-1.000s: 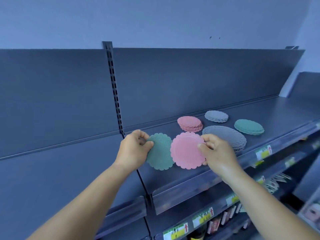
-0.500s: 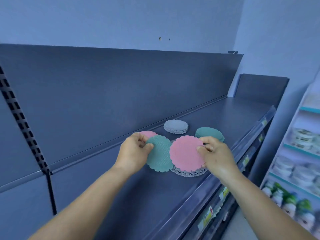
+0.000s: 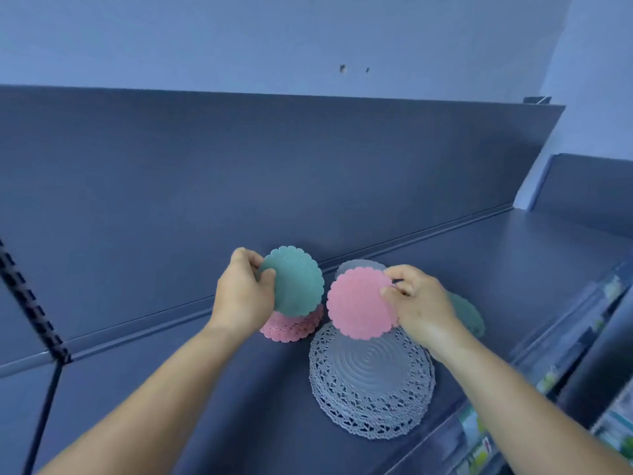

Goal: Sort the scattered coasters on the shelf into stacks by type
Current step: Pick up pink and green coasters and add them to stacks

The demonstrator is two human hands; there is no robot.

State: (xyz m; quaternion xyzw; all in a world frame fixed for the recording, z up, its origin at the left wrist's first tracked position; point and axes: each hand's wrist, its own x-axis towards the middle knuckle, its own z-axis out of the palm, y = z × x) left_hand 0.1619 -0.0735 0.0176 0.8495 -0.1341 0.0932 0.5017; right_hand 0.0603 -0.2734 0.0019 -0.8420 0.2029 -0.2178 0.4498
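My left hand (image 3: 243, 296) pinches a green scalloped coaster (image 3: 297, 281) by its left edge, held above the pink coaster stack (image 3: 291, 329) on the dark shelf (image 3: 513, 255). A pink scalloped coaster (image 3: 359, 308) is gripped at its right edge by my right hand (image 3: 419, 305), over the far rim of the large grey lace stack (image 3: 371, 380). Behind the pink coaster peeks a small grey stack (image 3: 356, 264). A green stack (image 3: 467, 315) shows partly behind my right hand.
The shelf's back panel (image 3: 274, 173) rises right behind the stacks. A slotted upright (image 3: 32, 305) runs down at the left. The shelf's front rail with price tags (image 3: 561, 368) lies at the right, with lower shelves of goods beyond it.
Both hands have carried their coasters toward the stacks; the green one now hangs over the pink stack and the pink one over the grey lace stack. The view has come closer.
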